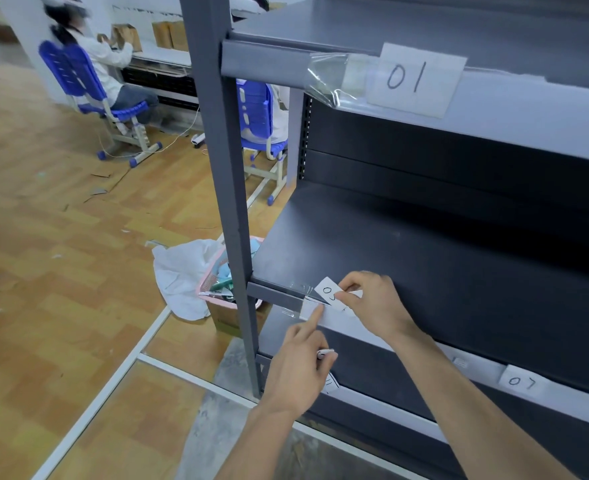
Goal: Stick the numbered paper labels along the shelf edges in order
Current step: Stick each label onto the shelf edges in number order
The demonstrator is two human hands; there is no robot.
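Far over on your left, a person (92, 60) sits on a blue chair (78, 77) at a bench (161, 58) with brown boxes (163, 34) on it. Closer to you, on the wooden floor (44, 254), a white bag (182, 275) lies against a pink basket (217, 293). The basket sits on a cardboard box (229, 322). Just beside them stands the grey post (217, 150) of the shelf rack.

Next comes your left hand (296, 368). Its pointing finger (315, 315) is straight and presses on the front edge of the middle shelf (341, 323). The other fingers curl around a paper slip (325, 353). Clear tape (300, 289) sticks up just beside that fingertip.

Your right hand (372, 303) pinches the label (330, 292) at the same shelf edge, near the post. It is tilted, and one corner pokes up over the shelf top. It shows a 0 and then a mark that your fingers partly hide.

Up high, the 01 label (414, 79) is stuck on the top shelf edge (528, 119), with loose tape (327, 77) hanging at its left. Low on your right, the 07 label (521, 382) sits on the lower shelf edge (473, 367).
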